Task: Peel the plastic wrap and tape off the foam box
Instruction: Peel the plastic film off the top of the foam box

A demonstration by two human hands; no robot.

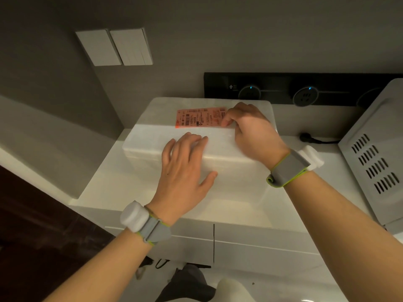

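Peeling is barely beginning: nothing is hanging loose from the foam box [152, 136] on the counter [102, 177]. Your left hand [183, 171] is pressing flat at its 6 o'clock edge; your right hand [250, 131] is curling at 3 o'clock of the red label [198, 117], grip unclear.

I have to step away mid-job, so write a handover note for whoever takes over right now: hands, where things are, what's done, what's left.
Left hand: open, flat on the near top edge of the foam box, steadying it.
Right hand: fingers curled at the right end of the orange label, apparently picking there; a real grip cannot be told.
Box: on the white counter, lid on, label flat on top.
Done: nothing visibly peeled; no loose wrap or tape shows.
Left: lift an edge, then strip wrap and tape off the box.
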